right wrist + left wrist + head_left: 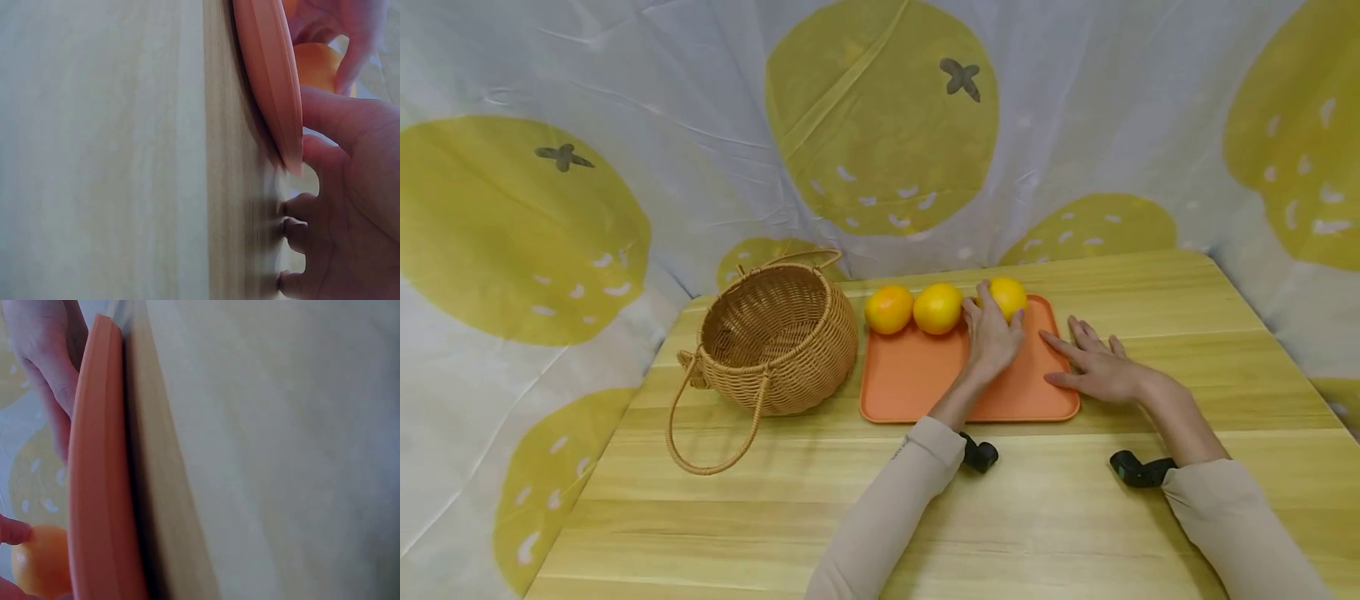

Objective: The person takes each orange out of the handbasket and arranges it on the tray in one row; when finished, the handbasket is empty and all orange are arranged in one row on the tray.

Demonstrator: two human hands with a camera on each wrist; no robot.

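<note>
An orange tray [910,375] lies flat on the wooden table, with three oranges along its far side. My left hand [995,342] reaches over the tray and grips the rightmost orange [1009,297], thumb on one side and fingers on the other. The middle orange [937,309] is close to those fingers, and the left orange [889,309] sits beside it near the tray's corner. My right hand [1101,370] rests at the tray's right edge with fingers spread. In the right wrist view its thumb and index finger touch the tray rim [275,81], while other fingertips meet the table.
Left of the tray stands a round wicker basket [808,375], its near handle [715,471] folded down toward the table and its far one behind. A fruit-patterned curtain [700,192] hangs behind the wooden table [715,533]. Black devices [1138,471] are strapped at both wrists.
</note>
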